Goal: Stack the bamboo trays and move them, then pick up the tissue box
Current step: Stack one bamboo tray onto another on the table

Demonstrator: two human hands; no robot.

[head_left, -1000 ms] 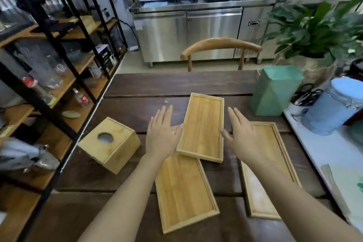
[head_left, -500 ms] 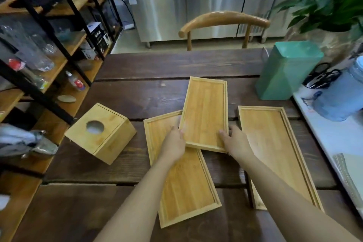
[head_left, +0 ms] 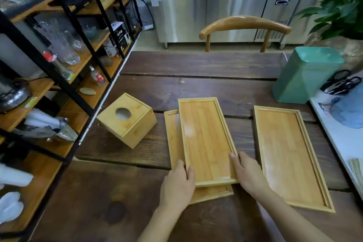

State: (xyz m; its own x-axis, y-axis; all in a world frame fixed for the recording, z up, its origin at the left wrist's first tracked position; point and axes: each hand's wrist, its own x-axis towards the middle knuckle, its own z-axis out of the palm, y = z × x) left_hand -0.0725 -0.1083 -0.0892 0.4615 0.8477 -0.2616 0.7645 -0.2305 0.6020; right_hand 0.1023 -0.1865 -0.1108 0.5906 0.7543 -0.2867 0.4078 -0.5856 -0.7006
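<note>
Three bamboo trays lie on the dark wooden table (head_left: 196,84). The top tray (head_left: 206,139) rests on a lower tray (head_left: 172,135), nearly lined up with it. My left hand (head_left: 178,184) grips the top tray's near left corner. My right hand (head_left: 247,175) grips its near right corner. A third tray (head_left: 288,155) lies apart to the right. The bamboo tissue box (head_left: 127,119), with a round hole on top, sits to the left near the table's edge.
A green tin (head_left: 304,76) stands at the back right. A white board (head_left: 341,139) with a blue jar (head_left: 349,112) and scissors (head_left: 341,82) lies at the right edge. A black shelf rack (head_left: 64,55) runs along the left. A wooden chair (head_left: 243,25) stands behind the table.
Both hands closed on the top tray's near corners and pulled it toward me, so it now lies almost fully over the lower tray. The view tilted down and closer.
</note>
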